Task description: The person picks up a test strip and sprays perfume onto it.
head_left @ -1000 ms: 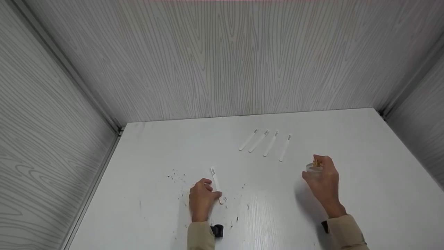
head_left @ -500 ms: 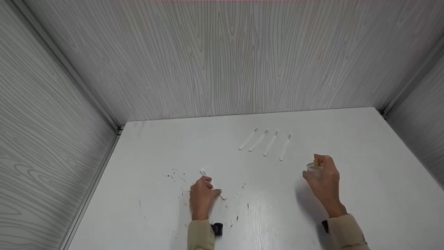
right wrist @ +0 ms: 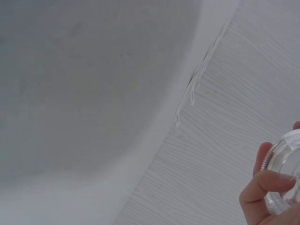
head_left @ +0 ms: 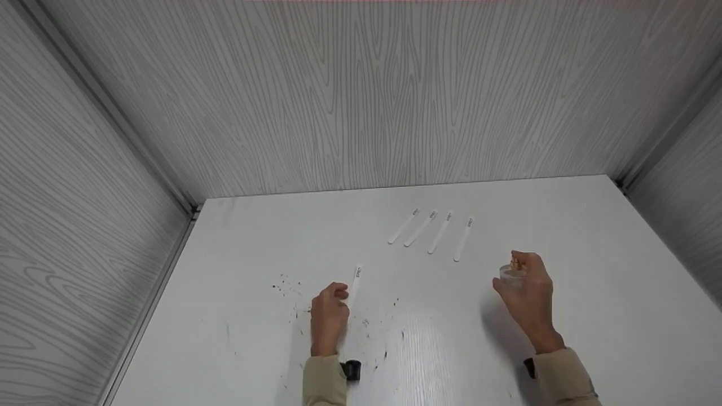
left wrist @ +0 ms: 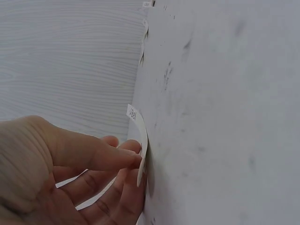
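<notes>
My left hand (head_left: 329,317) is low over the table, left of centre in the head view. Its thumb and fingers pinch a white paper test strip (head_left: 356,282) with small dark print at its far end. In the left wrist view the strip (left wrist: 144,136) bends in a curve close to the tabletop. My right hand (head_left: 530,299) grips a clear glass perfume bottle (head_left: 510,276), a finger on its gold-coloured top. The bottle's ridged round glass (right wrist: 275,157) shows at the edge of the right wrist view, thumb against it.
Several similar strips lie slanted in a row farther back, the rightmost strip (head_left: 463,239) slightly apart. Dark specks (head_left: 287,286) are scattered on the white table (head_left: 254,237) around my left hand. Wood-grain panels (head_left: 361,101) stand behind and at both sides.
The strip at my left hand has turned: its printed end swung left, then right, and now points away, tilted right. My right hand and the bottle have barely moved.
</notes>
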Demonstrator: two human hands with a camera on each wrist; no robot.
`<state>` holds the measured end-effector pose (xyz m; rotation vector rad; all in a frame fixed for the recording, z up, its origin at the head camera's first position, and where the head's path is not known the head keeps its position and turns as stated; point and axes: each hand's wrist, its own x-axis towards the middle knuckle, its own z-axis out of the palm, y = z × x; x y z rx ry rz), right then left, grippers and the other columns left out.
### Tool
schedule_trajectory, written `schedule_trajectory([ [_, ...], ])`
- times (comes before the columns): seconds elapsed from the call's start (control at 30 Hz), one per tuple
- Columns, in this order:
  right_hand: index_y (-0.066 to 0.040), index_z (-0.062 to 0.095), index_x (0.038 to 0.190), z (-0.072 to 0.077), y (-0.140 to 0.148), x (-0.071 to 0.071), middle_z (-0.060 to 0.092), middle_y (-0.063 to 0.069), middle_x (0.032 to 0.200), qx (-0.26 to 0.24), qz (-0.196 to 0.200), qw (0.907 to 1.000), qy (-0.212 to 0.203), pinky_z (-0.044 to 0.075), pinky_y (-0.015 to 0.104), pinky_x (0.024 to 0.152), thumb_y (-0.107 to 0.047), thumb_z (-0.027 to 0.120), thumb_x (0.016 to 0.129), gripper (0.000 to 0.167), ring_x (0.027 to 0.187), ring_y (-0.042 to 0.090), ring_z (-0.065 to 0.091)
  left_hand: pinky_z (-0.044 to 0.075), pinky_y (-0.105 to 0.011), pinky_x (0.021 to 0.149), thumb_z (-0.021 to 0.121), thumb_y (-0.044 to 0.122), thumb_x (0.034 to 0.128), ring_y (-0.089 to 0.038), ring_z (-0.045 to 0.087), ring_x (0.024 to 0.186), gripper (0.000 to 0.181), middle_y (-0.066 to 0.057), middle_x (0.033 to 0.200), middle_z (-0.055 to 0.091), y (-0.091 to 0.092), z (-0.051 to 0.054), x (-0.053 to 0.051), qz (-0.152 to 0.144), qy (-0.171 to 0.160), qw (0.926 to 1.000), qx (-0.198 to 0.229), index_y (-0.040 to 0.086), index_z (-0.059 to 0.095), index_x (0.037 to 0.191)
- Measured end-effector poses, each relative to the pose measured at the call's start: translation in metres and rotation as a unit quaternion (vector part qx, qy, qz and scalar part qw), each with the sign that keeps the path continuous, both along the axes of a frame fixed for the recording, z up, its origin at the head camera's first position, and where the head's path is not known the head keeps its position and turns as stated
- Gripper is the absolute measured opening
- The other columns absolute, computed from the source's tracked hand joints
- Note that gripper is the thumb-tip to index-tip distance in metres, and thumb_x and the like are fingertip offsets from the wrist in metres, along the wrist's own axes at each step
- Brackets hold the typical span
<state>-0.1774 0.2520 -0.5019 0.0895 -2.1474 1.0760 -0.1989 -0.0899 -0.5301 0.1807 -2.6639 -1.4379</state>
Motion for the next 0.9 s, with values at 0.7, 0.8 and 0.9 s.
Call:
schedule_trajectory([
  [0.7, 0.015, 0.055, 0.115, -0.0024, 0.0004, -0.0005, 0.062, 0.031, 0.109, 0.005, 0.001, 1.0, 0.004, 0.05, 0.061, 0.072, 0.023, 0.068, 0.069, 0.049, 0.093, 0.041, 0.06, 0.056, -0.046, 0.073, 0.072, -0.015, 0.0751, -0.027, 0.064, 0.079, 0.032, -0.008, 0.085, 0.068, 0.0006, 0.0017, -0.0034, 0.033, -0.033, 0.9979, -0.045, -0.002, 0.072, 0.104],
  [0.8, 0.014, 0.055, 0.116, -0.0022, -0.0004, -0.0007, 0.063, 0.031, 0.109, 0.006, -0.001, 1.0, 0.0, 0.05, 0.059, 0.071, 0.022, 0.068, 0.069, 0.049, 0.092, 0.039, 0.06, 0.056, -0.046, 0.073, 0.073, -0.015, 0.0726, -0.028, 0.063, 0.08, 0.034, -0.008, 0.086, 0.068, -0.0002, 0.0022, -0.0045, 0.03, -0.039, 0.9976, -0.048, -0.001, 0.073, 0.103],
  [0.9, 0.015, 0.056, 0.115, -0.0025, -0.0009, -0.0011, 0.063, 0.031, 0.11, 0.006, 0.003, 1.0, 0.002, 0.049, 0.06, 0.073, 0.022, 0.069, 0.069, 0.049, 0.095, 0.04, 0.06, 0.055, -0.046, 0.072, 0.072, -0.016, 0.0701, -0.027, 0.062, 0.079, 0.034, -0.009, 0.086, 0.068, -0.0012, 0.0022, -0.0045, 0.027, -0.037, 0.9979, -0.046, -0.001, 0.074, 0.101],
])
